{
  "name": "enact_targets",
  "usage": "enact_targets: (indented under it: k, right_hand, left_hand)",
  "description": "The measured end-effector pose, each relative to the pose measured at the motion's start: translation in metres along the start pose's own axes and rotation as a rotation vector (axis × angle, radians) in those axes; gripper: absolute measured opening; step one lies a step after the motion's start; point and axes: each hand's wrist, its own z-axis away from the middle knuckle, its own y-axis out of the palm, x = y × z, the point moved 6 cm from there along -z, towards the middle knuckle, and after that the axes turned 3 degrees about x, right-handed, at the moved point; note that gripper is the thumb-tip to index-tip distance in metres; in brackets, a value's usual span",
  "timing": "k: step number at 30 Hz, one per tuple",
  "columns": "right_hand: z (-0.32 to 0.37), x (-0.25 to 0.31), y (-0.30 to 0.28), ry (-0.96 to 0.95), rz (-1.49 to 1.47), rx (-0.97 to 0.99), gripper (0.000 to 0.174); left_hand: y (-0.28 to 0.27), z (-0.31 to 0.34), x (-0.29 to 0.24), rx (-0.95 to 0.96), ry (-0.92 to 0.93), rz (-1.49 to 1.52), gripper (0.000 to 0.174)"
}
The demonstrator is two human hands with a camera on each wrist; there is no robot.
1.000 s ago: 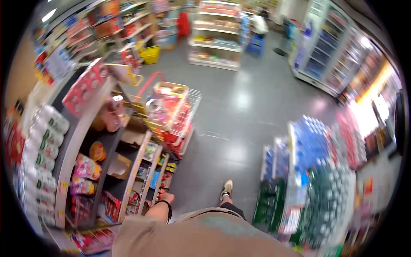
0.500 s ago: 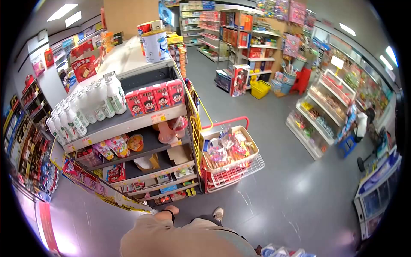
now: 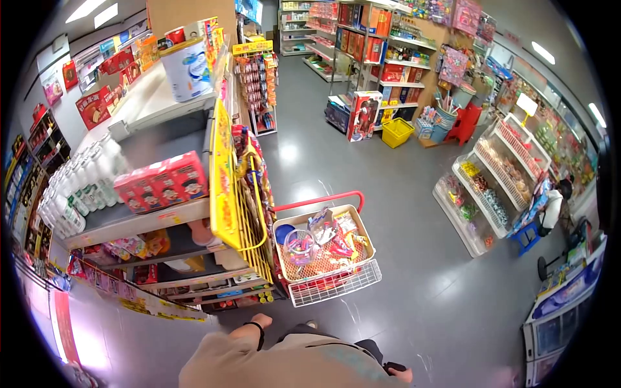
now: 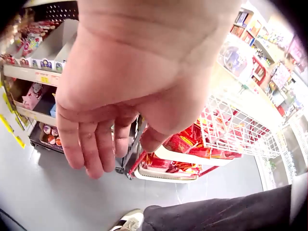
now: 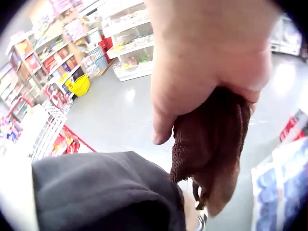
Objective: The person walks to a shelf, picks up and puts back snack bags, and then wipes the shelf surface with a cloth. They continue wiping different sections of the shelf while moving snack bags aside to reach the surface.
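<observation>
My left hand (image 3: 262,320) hangs low beside the shelf end in the head view, a black band round its wrist. In the left wrist view the left hand (image 4: 139,72) has loosely bent fingers with nothing in them. At the bottom of the head view, my right hand (image 3: 403,374) is near my right leg. It grips a dark brown cloth (image 5: 209,137) with a towel-like texture, which hangs down in the right wrist view. Ahead stands a wheeled rack with a red handle (image 3: 317,202) and a cream basket (image 3: 370,249) of small packaged goods.
On the left is a shelf unit with white bottles (image 3: 94,174), red cartons (image 3: 165,181) and a large tin (image 3: 186,70). A yellow wire rack (image 3: 255,239) hangs at its end. A yellow basket (image 3: 396,132) and a tiered display (image 3: 482,187) stand farther off on grey floor.
The head view has swung left from the aisle with bottle packs, and the shelf end and basket rack now look closer. My right hand with the dark cloth has come into the head view.
</observation>
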Motion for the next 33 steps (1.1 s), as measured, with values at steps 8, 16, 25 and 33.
enact_targets:
  k: [8,16,25,33]
  right_hand:
    - [-0.184,0.003,-0.055,0.008,0.338,0.102,0.076]
    - [-0.386,0.019,-0.144,-0.244,0.371,0.290,0.066]
    - [-0.511,0.163,-0.244,-0.299,0.260,0.310,0.053]
    - [-0.616,0.290,-0.246,-0.424,0.544,0.371,0.065]
  left_hand:
    - [0.080,0.013,-0.014,0.021,-0.099,-0.097,0.042]
    - [0.170,0.096,-0.173,0.139,0.131,-0.435,0.030]
    - [0.234,0.154,-0.366,0.115,-0.049,0.160,0.042]
    - [0.289,0.096,-0.441,0.198,0.013,0.085,0.040]
